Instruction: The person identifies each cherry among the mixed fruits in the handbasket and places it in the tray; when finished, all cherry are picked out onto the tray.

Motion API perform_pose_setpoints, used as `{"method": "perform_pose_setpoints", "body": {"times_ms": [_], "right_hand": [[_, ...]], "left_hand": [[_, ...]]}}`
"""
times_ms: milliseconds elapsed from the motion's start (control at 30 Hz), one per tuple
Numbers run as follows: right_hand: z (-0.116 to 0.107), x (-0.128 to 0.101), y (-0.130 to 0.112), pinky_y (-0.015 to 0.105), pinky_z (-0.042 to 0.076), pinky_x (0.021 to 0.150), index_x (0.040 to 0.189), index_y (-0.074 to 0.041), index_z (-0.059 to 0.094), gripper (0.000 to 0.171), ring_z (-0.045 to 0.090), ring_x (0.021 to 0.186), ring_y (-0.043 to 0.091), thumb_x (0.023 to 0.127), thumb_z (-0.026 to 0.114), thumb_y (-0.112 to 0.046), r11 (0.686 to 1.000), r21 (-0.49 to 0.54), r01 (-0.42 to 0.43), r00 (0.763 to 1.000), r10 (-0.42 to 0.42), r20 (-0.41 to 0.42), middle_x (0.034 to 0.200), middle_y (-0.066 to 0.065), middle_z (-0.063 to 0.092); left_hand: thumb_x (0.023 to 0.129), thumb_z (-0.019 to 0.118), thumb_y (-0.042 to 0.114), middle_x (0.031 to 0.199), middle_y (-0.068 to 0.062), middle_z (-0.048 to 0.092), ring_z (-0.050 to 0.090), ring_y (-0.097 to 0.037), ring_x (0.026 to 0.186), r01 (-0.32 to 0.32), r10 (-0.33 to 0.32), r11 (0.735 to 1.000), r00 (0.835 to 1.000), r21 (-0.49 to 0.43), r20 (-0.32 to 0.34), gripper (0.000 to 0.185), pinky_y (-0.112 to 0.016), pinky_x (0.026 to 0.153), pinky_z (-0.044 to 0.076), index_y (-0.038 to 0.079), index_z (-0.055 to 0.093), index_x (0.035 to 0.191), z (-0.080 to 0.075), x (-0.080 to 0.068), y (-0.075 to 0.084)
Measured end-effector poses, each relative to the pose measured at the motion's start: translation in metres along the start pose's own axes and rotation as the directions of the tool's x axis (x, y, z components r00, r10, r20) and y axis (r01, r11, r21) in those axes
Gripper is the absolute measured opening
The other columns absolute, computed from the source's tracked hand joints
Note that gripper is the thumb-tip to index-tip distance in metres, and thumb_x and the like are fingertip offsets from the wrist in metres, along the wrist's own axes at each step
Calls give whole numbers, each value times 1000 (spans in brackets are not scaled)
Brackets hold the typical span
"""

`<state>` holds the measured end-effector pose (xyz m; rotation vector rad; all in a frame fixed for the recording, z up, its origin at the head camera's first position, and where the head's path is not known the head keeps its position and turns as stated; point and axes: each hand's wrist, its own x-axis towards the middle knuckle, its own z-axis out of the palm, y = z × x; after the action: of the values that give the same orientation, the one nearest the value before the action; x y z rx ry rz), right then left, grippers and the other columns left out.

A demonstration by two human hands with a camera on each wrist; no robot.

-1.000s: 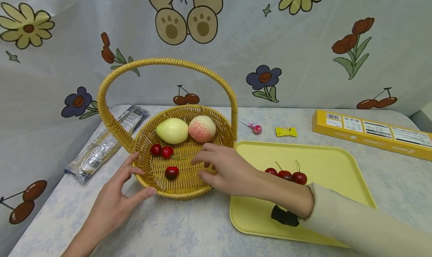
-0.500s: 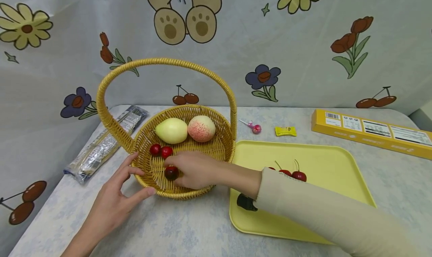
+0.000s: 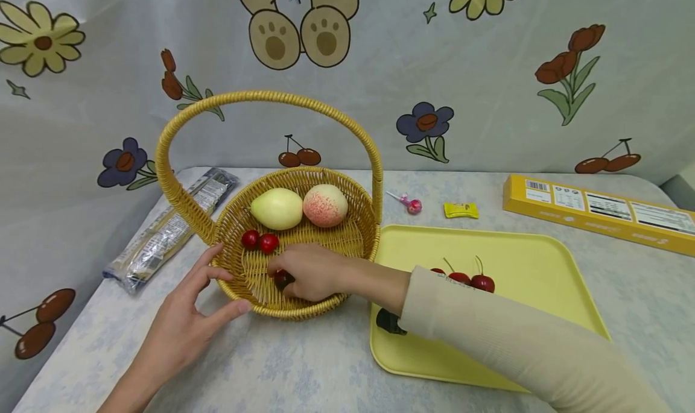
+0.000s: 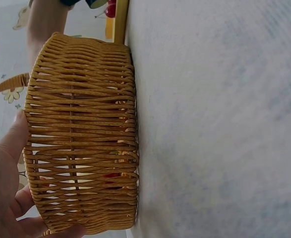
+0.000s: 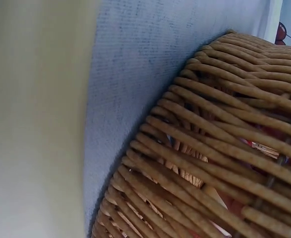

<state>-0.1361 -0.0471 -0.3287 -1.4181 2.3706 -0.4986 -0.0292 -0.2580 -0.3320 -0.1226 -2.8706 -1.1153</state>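
Observation:
In the head view, a yellow wicker basket [image 3: 232, 287] with a tall handle stands on the table. My left hand [image 3: 181, 322] holds its rim at the near left, thumb on the front edge and fingers on the left side. The left wrist view shows that thumb [image 4: 17, 133] against the woven wall. Inside the basket, my right hand [image 3: 312, 271] pinches a dark red cherry [image 3: 282, 279] between thumb and fingers, low over the woven bottom. Two more cherries [image 3: 259, 241] lie behind it, near a pale green pear-shaped fruit [image 3: 278, 209] and a peach [image 3: 325, 205].
Right of the basket, a yellow tray [image 3: 526, 250] holds several cherries [image 3: 482, 283], partly covered by the right sleeve [image 3: 488, 322]. Behind it are a lollipop [image 3: 411, 205], a yellow wrapped candy [image 3: 461, 210] and a long yellow box [image 3: 597, 213]. A silvery packet [image 3: 168, 235] lies left.
My right hand has come left into the basket from its right side and closed its fingers on the front cherry, which has shifted slightly right. My left hand has stayed at the rim.

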Motion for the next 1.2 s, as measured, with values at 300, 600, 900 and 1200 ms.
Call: {"method": "perform_pose_setpoints", "body": {"times_ms": [300,600,900,1200], "right_hand": [[-3,-1,0,26,51,88,115,-9,69,30,62,100,12,85,74,-7,1000,8,-11,1000,11,-24,107,0,69],[-8,-6,-1,23,48,79,112,-12,68,22,58,90,8,91,72,-15,1000,0,16,999,-16,-36,98,-5,65],[-38,-39,-6,22,49,81,126,-11,66,36,58,94,13,91,73,-15,992,129,7,991,10,-135,113,-1,65],[-50,-84,0,26,48,81,120,-12,67,29,56,93,12,93,71,-22,993,100,62,973,-38,-228,105,-5,63]], "left_hand": [[85,80,33,160,-7,27,40,-45,134,-5,5,1000,1000,1,-4,39,-65,97,43,9,58,107,0,0,0],[85,80,32,160,-7,27,43,-46,132,-23,23,1000,1000,6,-12,38,-64,96,44,10,59,107,2,-1,-1],[85,79,33,160,-6,26,42,-46,132,-12,12,1000,1000,12,0,38,-64,96,44,10,59,107,0,0,0],[85,80,32,160,-7,26,41,-47,133,-16,16,1000,1000,15,-7,38,-64,97,43,9,58,107,0,-1,0]]}}
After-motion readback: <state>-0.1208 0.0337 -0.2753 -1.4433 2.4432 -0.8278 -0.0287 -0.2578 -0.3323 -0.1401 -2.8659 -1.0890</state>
